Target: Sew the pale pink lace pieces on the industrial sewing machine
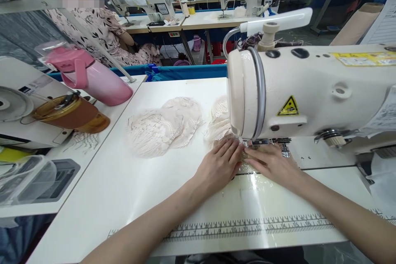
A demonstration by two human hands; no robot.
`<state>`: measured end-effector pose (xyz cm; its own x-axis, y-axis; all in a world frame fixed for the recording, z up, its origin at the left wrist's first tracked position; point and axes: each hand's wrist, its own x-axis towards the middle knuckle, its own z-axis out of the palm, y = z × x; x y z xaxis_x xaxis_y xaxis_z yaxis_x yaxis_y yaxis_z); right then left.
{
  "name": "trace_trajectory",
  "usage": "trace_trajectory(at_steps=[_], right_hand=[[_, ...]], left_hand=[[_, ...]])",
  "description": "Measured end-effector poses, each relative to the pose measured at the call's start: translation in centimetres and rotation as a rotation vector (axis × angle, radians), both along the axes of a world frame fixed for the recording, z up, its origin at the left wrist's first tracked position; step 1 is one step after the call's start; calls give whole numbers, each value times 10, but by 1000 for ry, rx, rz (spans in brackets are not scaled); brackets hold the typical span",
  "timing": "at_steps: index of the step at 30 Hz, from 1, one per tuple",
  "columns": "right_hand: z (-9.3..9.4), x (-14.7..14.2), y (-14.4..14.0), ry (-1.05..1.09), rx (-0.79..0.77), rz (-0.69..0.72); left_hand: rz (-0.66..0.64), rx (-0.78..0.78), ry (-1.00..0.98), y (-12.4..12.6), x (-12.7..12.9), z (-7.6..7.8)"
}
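My left hand [220, 164] and my right hand [272, 164] lie flat side by side on a small piece of cream lace [244, 157], pressing it to the table right under the head of a cream sewing machine [309, 86]. The fingertips of both hands meet near the presser foot [258, 143]. The needle itself is hidden behind the machine head. More lace [219, 121] trails behind the machine's left end.
A pile of cream lace pieces [163, 126] lies left of my hands. On the left table stand a pink bottle [89, 76], a brown bottle [72, 113] and clear plastic boxes [27, 177]. A ruler strip [247, 227] runs along the table's front. Another person sits at back left.
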<state>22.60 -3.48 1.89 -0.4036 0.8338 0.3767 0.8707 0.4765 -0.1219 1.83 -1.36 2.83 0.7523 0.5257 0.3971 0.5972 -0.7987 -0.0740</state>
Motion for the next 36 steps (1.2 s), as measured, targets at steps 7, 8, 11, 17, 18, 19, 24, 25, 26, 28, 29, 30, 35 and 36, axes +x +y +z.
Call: trace_trajectory(at_steps=[7,8,11,17,18,19,24,25,26,28,29,30,35,36], right_hand=[[13,-4,0,-40,-27,16],[13,-4,-1,-52,-18,14],[9,-4,-1,-94,22,-4],[5,-5,-1,-196,116,11],[6,-5,-1,-209,141,14],[6,-6,0,-217,166,14],[6,-2,0,-188,257,28],[5,-1,0,-165,254,40],[5,1,1,-137,241,45],[6,5,3,-78,204,42],[7,7,4,-53,185,37],[8,9,6,-32,165,33],[8,12,10,69,136,17],[6,12,11,93,150,18]], left_hand=[[35,-28,-18,2,1,3],[41,-41,-22,2,1,3],[54,-58,-27,2,1,3],[68,-77,-15,4,2,2],[72,-89,-16,4,2,1],[76,-99,-18,4,2,1],[96,-97,6,4,1,0],[100,-95,12,4,1,1],[102,-97,13,4,1,1],[104,-107,9,5,1,1],[105,-109,7,5,1,1],[108,-110,7,5,1,1],[99,-69,-7,-2,1,2],[77,-53,-13,-3,1,4]])
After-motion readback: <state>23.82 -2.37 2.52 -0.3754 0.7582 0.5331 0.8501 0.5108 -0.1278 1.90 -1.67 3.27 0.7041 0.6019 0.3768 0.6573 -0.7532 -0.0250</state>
